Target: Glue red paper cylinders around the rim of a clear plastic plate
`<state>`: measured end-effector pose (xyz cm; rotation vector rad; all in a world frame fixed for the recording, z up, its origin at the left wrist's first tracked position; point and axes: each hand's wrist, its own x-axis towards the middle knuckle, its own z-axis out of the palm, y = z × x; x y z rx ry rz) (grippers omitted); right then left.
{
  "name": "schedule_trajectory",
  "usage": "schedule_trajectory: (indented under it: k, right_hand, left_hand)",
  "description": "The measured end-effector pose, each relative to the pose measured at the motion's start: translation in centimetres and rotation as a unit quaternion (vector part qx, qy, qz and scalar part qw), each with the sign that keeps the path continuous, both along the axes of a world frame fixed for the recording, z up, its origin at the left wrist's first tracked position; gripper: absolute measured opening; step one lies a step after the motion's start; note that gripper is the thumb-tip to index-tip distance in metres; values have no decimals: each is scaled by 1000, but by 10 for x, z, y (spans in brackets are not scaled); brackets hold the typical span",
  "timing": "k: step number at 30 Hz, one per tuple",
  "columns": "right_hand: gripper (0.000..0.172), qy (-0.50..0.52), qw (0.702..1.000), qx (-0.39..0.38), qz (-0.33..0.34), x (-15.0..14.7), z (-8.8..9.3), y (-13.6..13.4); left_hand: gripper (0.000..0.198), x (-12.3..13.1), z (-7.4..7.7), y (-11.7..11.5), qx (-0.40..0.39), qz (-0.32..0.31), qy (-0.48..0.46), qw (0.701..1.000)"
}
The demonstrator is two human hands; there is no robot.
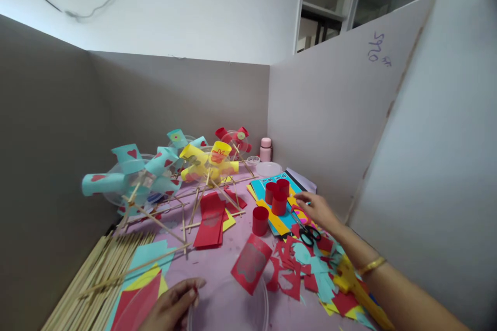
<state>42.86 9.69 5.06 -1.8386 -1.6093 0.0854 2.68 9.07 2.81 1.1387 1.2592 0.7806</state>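
Note:
My left hand (173, 305) is at the bottom edge, its thumb and fingers closed on the rim of a clear round plastic lid (225, 315). A red paper tube (252, 264) with a grey patch on its side sits on the lid's far rim. My right hand (316, 209) is stretched out with its fingers apart, just right of three red paper tubes (279, 202) grouped on blue and yellow printed sheets (276, 220). Another red paper tube (260, 221) stands alone nearer to me. Black-handled scissors (308, 234) lie below my right wrist.
Paper pinwheels on stick stands, blue (134, 160), yellow (209, 158) and red (235, 139), stand at the back left. Wooden sticks (97, 269) lie at left. Red strips (210, 220) lie mid-table. Paper scraps (289, 269) and a yellow glue gun (355, 287) are right. Grey partitions (186, 93) enclose the table.

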Motion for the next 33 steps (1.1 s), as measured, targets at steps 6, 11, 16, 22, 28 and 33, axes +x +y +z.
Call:
schedule_trajectory:
  k: [6,11,16,22,28,33]
  right_hand:
    - [22,-88,983,-18,162,-63,-1,8]
    - [18,-114,970,-48,207,-85,-3,22]
    - [12,-30,979,-49,193,-87,-4,30]
    - [26,261,957,12,123,-75,-8,14]
    - [40,577,814,62,25,-74,-17,-35]
    - [35,702,707,66,-49,-94,-27,-87]
  left_hand:
    - [36,16,10,26,81,-111,81,987]
    - [27,25,3,41,90,-185,104,973]
    - [25,35,-6,58,108,-222,126,961]
    - [25,39,-13,69,157,-196,148,957]
    - [34,29,-24,59,160,-167,161,960]
    - [34,22,-34,40,172,-137,220,950]
